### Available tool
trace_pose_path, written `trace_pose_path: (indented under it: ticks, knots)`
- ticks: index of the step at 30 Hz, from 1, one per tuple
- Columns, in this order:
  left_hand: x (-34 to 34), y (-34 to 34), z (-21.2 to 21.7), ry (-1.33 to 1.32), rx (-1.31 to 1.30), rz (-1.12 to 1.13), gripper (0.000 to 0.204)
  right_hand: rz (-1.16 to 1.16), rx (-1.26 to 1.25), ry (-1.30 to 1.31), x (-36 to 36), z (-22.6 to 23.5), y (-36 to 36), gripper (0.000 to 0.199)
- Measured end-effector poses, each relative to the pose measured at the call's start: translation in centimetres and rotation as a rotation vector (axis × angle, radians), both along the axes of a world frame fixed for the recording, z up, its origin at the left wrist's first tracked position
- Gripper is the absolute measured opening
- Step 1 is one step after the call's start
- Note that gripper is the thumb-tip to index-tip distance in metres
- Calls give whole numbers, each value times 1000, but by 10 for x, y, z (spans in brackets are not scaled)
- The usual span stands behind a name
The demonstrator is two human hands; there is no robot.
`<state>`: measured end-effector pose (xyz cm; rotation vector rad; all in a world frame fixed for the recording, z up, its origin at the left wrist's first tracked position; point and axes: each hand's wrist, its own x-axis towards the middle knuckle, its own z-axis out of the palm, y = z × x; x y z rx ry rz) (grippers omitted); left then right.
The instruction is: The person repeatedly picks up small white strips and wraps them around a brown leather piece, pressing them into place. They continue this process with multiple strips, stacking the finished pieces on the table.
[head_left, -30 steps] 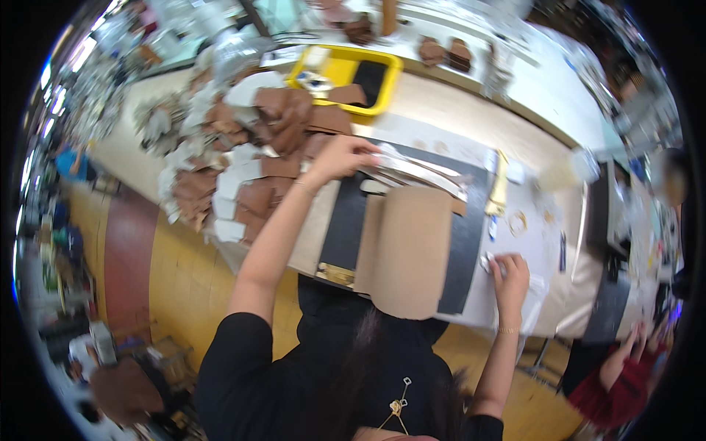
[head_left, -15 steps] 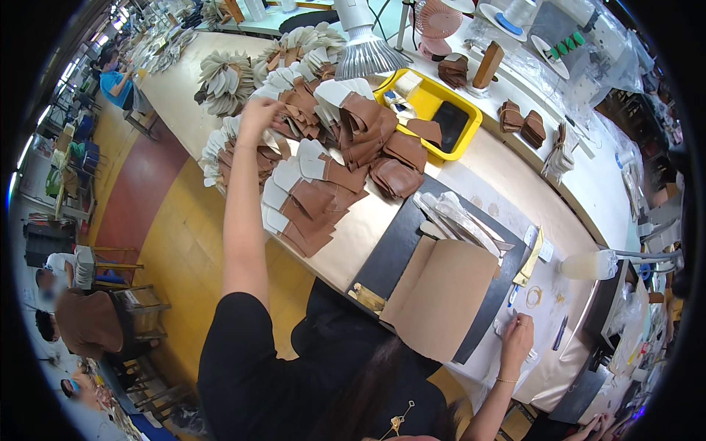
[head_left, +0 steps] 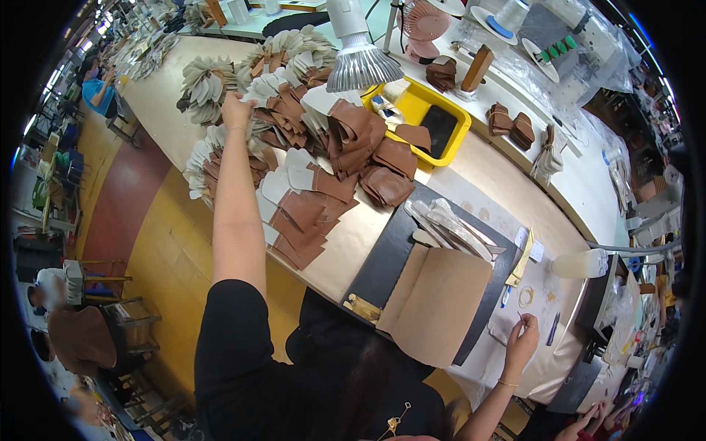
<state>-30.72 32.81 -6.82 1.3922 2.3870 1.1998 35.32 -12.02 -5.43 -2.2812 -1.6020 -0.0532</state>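
The left hand [head_left: 237, 112] hides what its own fingers touch. Whatever the right hand [head_left: 522, 338] pinches is too small to tell. The lamp [head_left: 365, 70], cut off at the far edge, hides part of the yellow tray [head_left: 459, 141].

Your left arm [head_left: 239, 195] reaches far forward, elbow nearly straight; left hand [head_left: 237, 112] back upward, fingers partly curled, grip unclear. Your right forearm [head_left: 488, 409] slants forward and outward; right hand [head_left: 523, 341] half-curled, thumb and index fingertips close together.

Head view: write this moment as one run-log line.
Left hand: among piled pieces, hold unclear | Right hand: left of dark slim tool, hold unclear | Brown sheet: on black board | Yellow tray: beyond board
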Motion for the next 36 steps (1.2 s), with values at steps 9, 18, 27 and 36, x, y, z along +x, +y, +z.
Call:
trace_pose_path:
  ticks: [9,18,27,36]
  knots:
    - [21,-3,37,-557,-97,-343,24,-102,106,306,-7,5,-1,11]
    - [52,-33,100,-849,88,-510,20,-145,182,397,-15,18,-10,15]
    - [158,-188,203,-514,65,-1020,21,-53,273,368,-16,36,-2,32]
    - [306,-312,129,-1250,-664,-1229,16,-113,233,380,-23,61,-11,22]
